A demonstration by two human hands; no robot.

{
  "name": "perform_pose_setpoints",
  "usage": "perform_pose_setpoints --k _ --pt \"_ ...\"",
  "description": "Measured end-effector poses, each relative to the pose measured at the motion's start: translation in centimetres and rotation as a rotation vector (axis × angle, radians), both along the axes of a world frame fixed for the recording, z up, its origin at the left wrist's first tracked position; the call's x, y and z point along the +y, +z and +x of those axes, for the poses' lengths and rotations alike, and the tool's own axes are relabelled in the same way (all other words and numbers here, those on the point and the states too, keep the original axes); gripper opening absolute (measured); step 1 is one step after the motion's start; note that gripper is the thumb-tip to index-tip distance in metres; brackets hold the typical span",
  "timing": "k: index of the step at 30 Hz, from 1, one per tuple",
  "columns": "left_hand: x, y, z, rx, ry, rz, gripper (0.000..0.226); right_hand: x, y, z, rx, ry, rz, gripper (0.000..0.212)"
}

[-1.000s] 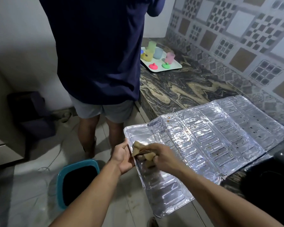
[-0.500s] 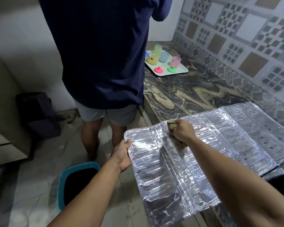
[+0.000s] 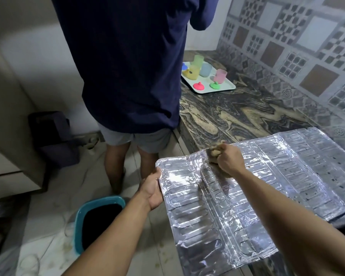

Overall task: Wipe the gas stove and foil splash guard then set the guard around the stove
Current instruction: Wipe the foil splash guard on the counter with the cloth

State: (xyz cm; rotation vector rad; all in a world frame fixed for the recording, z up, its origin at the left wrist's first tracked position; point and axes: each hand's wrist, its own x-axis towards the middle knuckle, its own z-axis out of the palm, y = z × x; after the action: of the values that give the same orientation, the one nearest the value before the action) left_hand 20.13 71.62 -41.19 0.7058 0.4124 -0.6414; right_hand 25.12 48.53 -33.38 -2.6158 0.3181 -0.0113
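The left hand [image 3: 150,191] grips the shiny silver foil splash guard [image 3: 247,188]; the right hand [image 3: 226,160] squeezes a brown cloth [image 3: 214,152]. Hard rubbing could tear the foil.

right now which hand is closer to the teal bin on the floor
Left. The left hand grips the foil guard's overhanging left edge, just above and right of the teal bin. The right hand presses a cloth near the guard's far edge, farther off.

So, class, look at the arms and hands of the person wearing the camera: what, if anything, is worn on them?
Both forearms enter from the bottom of the head view and are bare: no sleeves reach into the picture. The left hand and the right hand are ungloved. No watch, bracelet or ring shows on the wrists or on the fingers that can be seen.
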Motion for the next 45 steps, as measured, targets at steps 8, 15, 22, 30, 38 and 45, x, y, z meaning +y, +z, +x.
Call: perform_pose_setpoints --k 8,15,22,30,38,45 --pt "-0.2 0.4 0.0 -0.011 0.045 -0.011 0.05 5.5 -3.1 -3.8 -0.062 0.533 -0.179 0.035" --pt "0.1 0.4 -0.4 0.009 0.051 0.006 0.048 2.8 -2.6 -1.5 -0.022 0.545 -0.489 0.032" --pt "0.2 1.0 -0.1 0.018 0.018 0.046 0.05 1.8 -1.6 -1.7 -0.025 0.392 -0.45 0.056" --pt "-0.2 1.1 0.0 0.022 0.046 -0.044 0.05 8.1 -4.0 -3.1 -0.069 0.488 -0.125 0.047" --pt "0.3 1.2 0.2 0.075 0.112 -0.205 0.106 9.2 -4.2 -7.0 -0.096 0.591 0.038 0.067" --pt "0.8 0.9 0.2 0.024 0.052 -0.301 0.117 6.4 -2.7 -3.9 -0.077 0.426 0.3 0.046"
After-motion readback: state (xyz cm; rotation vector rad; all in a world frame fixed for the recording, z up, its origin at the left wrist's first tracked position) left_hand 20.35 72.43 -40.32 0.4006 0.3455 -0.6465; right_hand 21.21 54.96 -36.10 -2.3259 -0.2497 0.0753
